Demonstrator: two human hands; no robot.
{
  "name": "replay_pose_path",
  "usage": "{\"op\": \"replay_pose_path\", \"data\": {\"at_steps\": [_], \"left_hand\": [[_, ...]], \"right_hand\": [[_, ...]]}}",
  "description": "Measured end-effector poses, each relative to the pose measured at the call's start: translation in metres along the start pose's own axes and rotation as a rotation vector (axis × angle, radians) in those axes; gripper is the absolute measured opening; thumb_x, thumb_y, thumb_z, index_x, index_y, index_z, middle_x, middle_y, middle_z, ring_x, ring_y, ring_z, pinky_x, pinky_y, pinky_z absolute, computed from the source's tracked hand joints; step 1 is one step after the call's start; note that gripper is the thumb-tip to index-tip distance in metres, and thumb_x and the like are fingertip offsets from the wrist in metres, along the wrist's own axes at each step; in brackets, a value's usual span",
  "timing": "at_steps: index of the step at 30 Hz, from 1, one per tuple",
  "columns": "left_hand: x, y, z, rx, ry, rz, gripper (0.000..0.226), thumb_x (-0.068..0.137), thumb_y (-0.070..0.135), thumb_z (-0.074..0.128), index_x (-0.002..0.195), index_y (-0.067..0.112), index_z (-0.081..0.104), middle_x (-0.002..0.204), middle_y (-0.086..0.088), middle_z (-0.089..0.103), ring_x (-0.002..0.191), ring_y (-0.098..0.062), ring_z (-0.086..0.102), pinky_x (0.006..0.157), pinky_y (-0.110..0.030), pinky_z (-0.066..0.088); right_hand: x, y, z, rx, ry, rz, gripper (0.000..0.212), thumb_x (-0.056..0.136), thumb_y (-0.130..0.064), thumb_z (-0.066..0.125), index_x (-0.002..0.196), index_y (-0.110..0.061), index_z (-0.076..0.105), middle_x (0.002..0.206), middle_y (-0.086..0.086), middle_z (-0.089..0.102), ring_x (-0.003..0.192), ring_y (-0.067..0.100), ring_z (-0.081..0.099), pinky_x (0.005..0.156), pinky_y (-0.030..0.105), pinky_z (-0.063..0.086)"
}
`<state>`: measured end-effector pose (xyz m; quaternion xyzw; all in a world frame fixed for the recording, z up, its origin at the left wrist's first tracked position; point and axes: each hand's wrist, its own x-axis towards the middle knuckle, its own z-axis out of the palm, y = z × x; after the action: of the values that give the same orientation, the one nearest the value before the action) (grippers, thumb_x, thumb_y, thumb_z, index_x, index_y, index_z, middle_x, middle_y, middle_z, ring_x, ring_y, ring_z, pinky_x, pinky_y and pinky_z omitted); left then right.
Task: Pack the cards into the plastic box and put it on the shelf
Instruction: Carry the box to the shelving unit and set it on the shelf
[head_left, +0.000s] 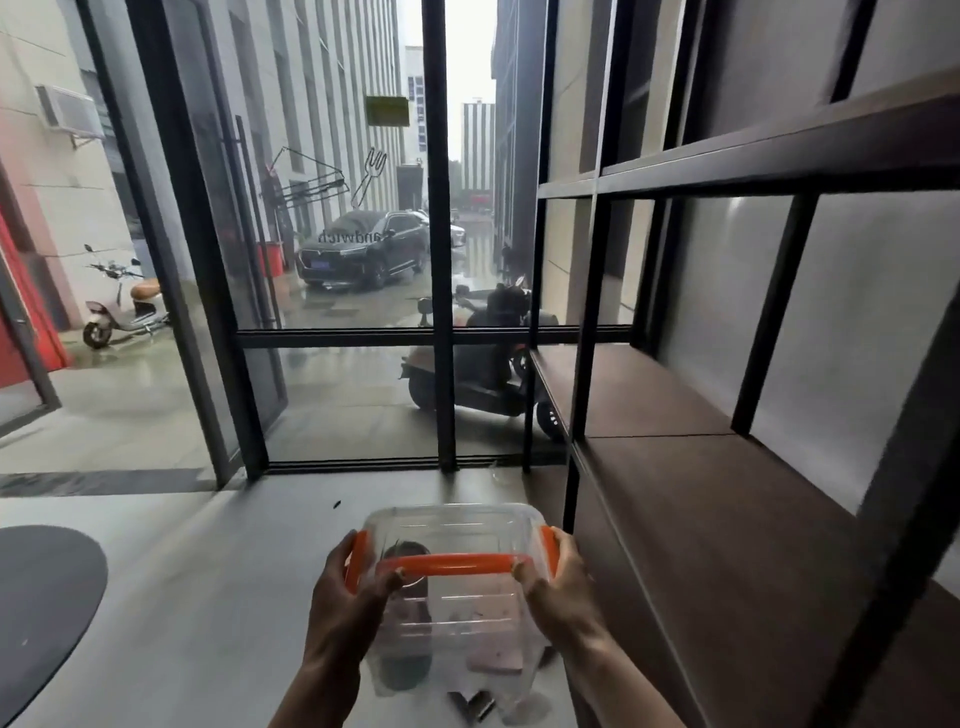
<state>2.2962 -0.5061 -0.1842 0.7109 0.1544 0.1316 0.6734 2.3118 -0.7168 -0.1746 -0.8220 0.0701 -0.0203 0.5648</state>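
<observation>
A clear plastic box (452, 530) with orange clips and an orange handle is carried in front of me, above the grey floor. My left hand (348, 592) grips its left side at the orange clip. My right hand (556, 582) holds the right side, thumb by the handle's end. Through the lid I make out blurred pinkish cards (496, 660) at the bottom. The dark shelf unit (691, 493) stands directly to the right, its brown boards bare at box height.
A floor-to-ceiling glass wall with black frames (441, 338) faces me, with scooters and a car outside. A dark round table top (41, 597) sits at the lower left. Black shelf uprights (587, 322) rise beside the box.
</observation>
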Motion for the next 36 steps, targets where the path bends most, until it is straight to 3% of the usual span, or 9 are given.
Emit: {"op": "replay_pose_path", "data": {"at_steps": [3,8,12,16,20,24,30,34,36], "left_hand": [[0.066,-0.001,0.036,0.027,-0.042,0.019,0.085,0.079,0.030,0.080,0.152,0.020,0.037,0.150,-0.012,0.045,0.121,-0.027,0.048,0.097,-0.049,0.046],[0.170,0.005,0.110,0.071,-0.121,0.027,0.082,0.083,0.023,0.078,0.152,0.019,0.035,0.152,-0.013,0.043,0.129,-0.032,0.047,0.099,-0.050,0.044],[0.242,0.023,0.181,0.096,-0.214,0.074,0.077,0.084,0.018,0.077,0.150,0.019,0.038,0.150,-0.013,0.047,0.123,-0.027,0.049,0.090,-0.041,0.046],[0.300,0.025,0.258,0.099,-0.372,0.100,0.082,0.082,0.020,0.079,0.152,0.020,0.036,0.148,-0.011,0.048,0.127,-0.030,0.050,0.092,-0.042,0.047],[0.322,0.023,0.340,0.096,-0.587,0.052,0.068,0.079,0.022,0.082,0.137,0.018,0.046,0.126,-0.009,0.061,0.104,-0.022,0.062,0.070,-0.029,0.049],[0.325,0.012,0.428,0.147,-0.813,-0.010,0.066,0.071,0.033,0.086,0.121,0.005,0.053,0.110,-0.015,0.066,0.087,-0.019,0.067,0.056,-0.023,0.050],[0.288,0.007,0.526,0.233,-1.147,0.040,0.060,0.060,0.045,0.085,0.108,0.016,0.064,0.093,-0.006,0.075,0.078,-0.024,0.074,0.061,-0.044,0.061],[0.260,0.006,0.566,0.272,-1.394,0.154,0.009,0.077,0.020,0.075,0.081,0.013,0.076,0.069,-0.010,0.076,0.057,-0.024,0.069,0.053,-0.043,0.055],[0.249,-0.003,0.579,0.288,-1.430,0.135,0.012,0.076,0.019,0.077,0.085,0.014,0.073,0.075,-0.012,0.075,0.061,-0.023,0.069,0.058,-0.045,0.055]], "right_hand": [[0.071,0.004,0.004,0.055,0.041,0.030,0.059,0.096,-0.023,0.060,0.148,-0.016,0.033,0.110,-0.001,0.052,0.094,0.017,0.056,0.084,0.035,0.052],[0.182,0.010,-0.005,0.115,0.122,0.051,0.059,0.096,-0.025,0.061,0.147,-0.017,0.034,0.101,-0.005,0.056,0.081,0.005,0.056,0.067,0.025,0.049],[0.266,0.009,-0.030,0.153,0.246,0.088,0.064,0.092,-0.030,0.063,0.148,-0.022,0.034,0.124,0.005,0.062,0.103,0.023,0.064,0.092,0.044,0.056],[0.319,0.019,-0.068,0.150,0.367,0.124,0.066,0.094,-0.034,0.061,0.150,-0.025,0.029,0.138,0.006,0.057,0.116,0.028,0.059,0.100,0.049,0.053],[0.336,0.042,-0.115,0.163,0.478,0.179,0.067,0.098,-0.029,0.058,0.154,-0.021,0.022,0.147,0.007,0.047,0.125,0.028,0.053,0.103,0.042,0.048],[0.333,0.075,-0.160,0.087,0.727,0.281,0.064,0.094,-0.038,0.063,0.148,-0.020,0.034,0.139,0.008,0.055,0.121,0.029,0.059,0.098,0.045,0.054],[0.305,0.101,-0.200,0.244,0.999,0.462,0.070,0.100,-0.028,0.056,0.154,-0.011,0.014,0.157,0.019,0.032,0.135,0.034,0.045,0.109,0.048,0.042],[0.278,0.107,-0.206,0.212,1.213,0.574,0.066,0.101,-0.025,0.056,0.150,-0.007,0.017,0.144,0.016,0.041,0.124,0.030,0.053,0.103,0.045,0.048],[0.265,0.116,-0.207,0.127,1.326,0.667,0.057,0.096,-0.031,0.063,0.141,-0.012,0.033,0.118,0.005,0.055,0.104,0.023,0.062,0.096,0.046,0.054]]}}
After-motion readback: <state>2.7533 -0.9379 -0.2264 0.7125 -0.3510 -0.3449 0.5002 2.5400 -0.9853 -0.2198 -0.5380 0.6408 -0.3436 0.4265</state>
